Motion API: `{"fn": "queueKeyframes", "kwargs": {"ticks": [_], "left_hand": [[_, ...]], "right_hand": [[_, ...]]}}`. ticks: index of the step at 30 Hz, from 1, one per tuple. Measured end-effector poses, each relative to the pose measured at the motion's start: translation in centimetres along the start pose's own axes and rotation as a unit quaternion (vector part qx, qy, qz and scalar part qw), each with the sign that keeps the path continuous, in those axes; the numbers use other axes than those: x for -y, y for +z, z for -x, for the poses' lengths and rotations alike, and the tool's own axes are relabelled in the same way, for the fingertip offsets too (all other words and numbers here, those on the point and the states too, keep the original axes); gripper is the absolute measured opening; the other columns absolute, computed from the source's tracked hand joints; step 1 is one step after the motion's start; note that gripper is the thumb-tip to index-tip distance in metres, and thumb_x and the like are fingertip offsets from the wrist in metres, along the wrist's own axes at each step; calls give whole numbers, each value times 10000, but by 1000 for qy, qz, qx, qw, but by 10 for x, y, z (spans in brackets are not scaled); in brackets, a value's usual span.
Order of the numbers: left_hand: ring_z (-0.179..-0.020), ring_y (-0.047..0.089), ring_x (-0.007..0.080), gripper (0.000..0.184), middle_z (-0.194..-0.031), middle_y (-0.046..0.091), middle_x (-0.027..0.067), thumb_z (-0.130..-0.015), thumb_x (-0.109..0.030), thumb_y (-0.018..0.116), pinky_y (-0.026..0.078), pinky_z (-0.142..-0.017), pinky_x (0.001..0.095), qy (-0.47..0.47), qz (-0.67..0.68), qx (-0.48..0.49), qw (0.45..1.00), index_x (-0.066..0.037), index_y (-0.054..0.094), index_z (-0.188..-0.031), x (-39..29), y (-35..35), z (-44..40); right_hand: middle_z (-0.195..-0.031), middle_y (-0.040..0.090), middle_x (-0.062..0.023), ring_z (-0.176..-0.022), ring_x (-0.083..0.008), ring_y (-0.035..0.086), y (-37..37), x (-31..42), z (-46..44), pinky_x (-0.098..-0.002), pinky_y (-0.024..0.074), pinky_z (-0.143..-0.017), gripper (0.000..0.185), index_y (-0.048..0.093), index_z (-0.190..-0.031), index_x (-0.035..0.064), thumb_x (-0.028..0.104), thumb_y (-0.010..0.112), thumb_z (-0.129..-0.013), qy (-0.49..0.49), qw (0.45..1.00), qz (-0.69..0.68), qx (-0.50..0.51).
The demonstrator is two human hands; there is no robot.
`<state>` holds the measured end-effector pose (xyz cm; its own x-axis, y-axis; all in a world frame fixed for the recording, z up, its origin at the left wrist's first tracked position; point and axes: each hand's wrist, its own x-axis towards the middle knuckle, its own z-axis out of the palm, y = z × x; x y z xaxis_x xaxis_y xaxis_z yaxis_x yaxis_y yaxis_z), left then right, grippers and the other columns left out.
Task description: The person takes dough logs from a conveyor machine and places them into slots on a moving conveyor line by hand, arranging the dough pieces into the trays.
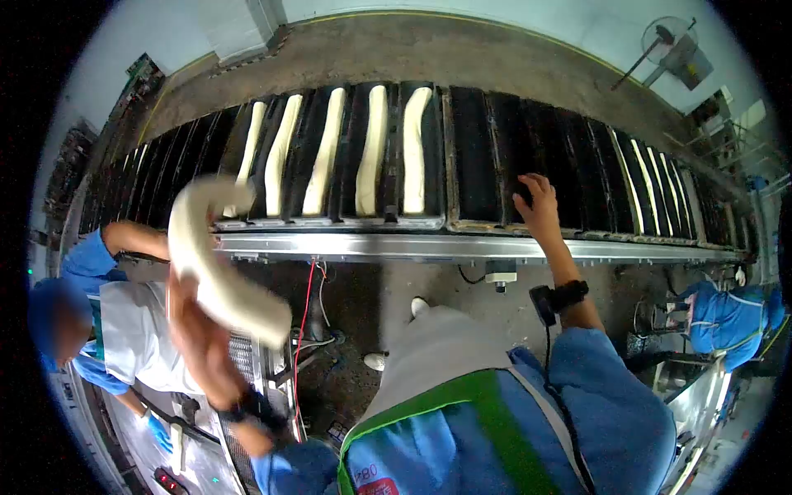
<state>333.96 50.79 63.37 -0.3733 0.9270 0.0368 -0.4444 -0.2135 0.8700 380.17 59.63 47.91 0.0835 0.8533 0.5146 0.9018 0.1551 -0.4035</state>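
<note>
A long pale roll of dough (pixel 216 268) hangs bent and blurred from my left hand (pixel 198 330), which grips its lower side. The upper end of that dough overlaps the leftmost loaf pans in view. My right hand (pixel 538 206) hovers over the front of a black baking pan (pixel 520 157), fingers apart and slightly bent, with nothing in them. Between my hands, several dough strips (pixel 373 153) lie lengthwise, one per compartment, in a black pan set (pixel 425 221).
A metal conveyor rail (pixel 371 245) runs along the pans' front. More dough strips (pixel 652 186) lie in pans at right. A co-worker (pixel 107 322) in blue and white stands close at left; another person (pixel 726 322) is at far right. A red cable (pixel 304 346) hangs below.
</note>
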Motion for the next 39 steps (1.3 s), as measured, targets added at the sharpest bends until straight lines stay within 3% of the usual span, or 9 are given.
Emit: {"fn": "queueKeyframes", "kwargs": {"ticks": [4, 11, 16, 20, 21, 25, 27, 31, 39], "left_hand": [[-826, 539, 241, 399, -943, 516, 136, -674, -62, 471, 457, -732, 364, 30, 40, 260, 964, -15, 433, -1069, 29, 132, -52], [-842, 505, 237, 393, -930, 497, 127, -691, -152, 509, 418, -728, 332, -205, -103, 316, 921, -10, 424, -1048, 222, 187, -99], [-930, 485, 294, 374, -1086, 453, 177, -737, -172, 483, 369, -810, 324, -69, -442, 413, 793, -35, 470, -1085, 255, 159, -62], [-825, 520, 318, 227, -877, 554, 167, -750, -153, 450, 423, -721, 388, 167, -589, 455, 647, -77, 540, -945, 254, 147, -86], [-783, 535, 319, 181, -836, 559, 143, -749, -153, 453, 431, -704, 394, 160, -653, 478, 566, -82, 555, -880, 255, 142, -85], [-741, 544, 316, 143, -828, 551, 132, -739, -158, 475, 439, -669, 408, 145, -742, 403, 515, -52, 550, -800, 266, 114, -95], [-792, 532, 324, 148, -885, 538, 152, -724, -125, 500, 435, -682, 397, 152, -662, 399, 616, -18, 541, -817, 248, 102, -86], [-859, 506, 341, 183, -965, 512, 168, -719, -89, 528, 416, -735, 383, 192, -606, 372, 677, -39, 539, -895, 214, 72, -60], [-835, 534, 246, 194, -956, 533, 133, -777, -104, 496, 413, -717, 285, -29, -477, 165, 863, -41, 542, -954, 185, -93, 6]], "right_hand": [[-1073, 429, -95, -980, -307, 395, -24, -21, 24, -426, 356, -788, 367, 479, -1051, 106, 160, 581, -703, 48, 998, 47, 17], [-1044, 451, -121, -954, -306, 417, -59, -22, 46, -375, 355, -809, 327, 504, -1001, 59, 100, 586, -686, 69, 995, 67, 40], [-1040, 452, -96, -943, -304, 424, -60, -41, 60, -392, 391, -753, 379, 497, -1027, 105, 138, 604, -665, 71, 994, 78, 22], [-1019, 456, -108, -910, -301, 436, -45, -57, 57, -406, 398, -710, 394, 496, -1019, 100, 130, 623, -648, 84, 992, 95, 22], [-1014, 457, -109, -897, -303, 440, -45, -63, 60, -413, 396, -701, 400, 496, -1019, 102, 130, 629, -642, 92, 989, 115, 24], [-983, 470, -145, -861, -325, 468, -25, -102, 68, -433, 391, -689, 418, 481, -1037, 67, 204, 614, -665, 156, 970, 184, 2], [-819, 533, -143, -786, -311, 495, -19, -97, 69, -426, 384, -684, 370, 503, -959, 23, 261, 592, -690, 169, 970, 174, 1], [-723, 555, -147, -725, -294, 522, -5, -63, 58, -406, 360, -677, 301, 542, -782, 33, 327, 552, -718, 165, 952, 258, 25], [-633, 548, -173, -612, -334, 530, 18, -33, 45, -402, 410, -542, 358, 560, -738, -12, 345, 524, -739, 162, 971, 129, 124]]}}
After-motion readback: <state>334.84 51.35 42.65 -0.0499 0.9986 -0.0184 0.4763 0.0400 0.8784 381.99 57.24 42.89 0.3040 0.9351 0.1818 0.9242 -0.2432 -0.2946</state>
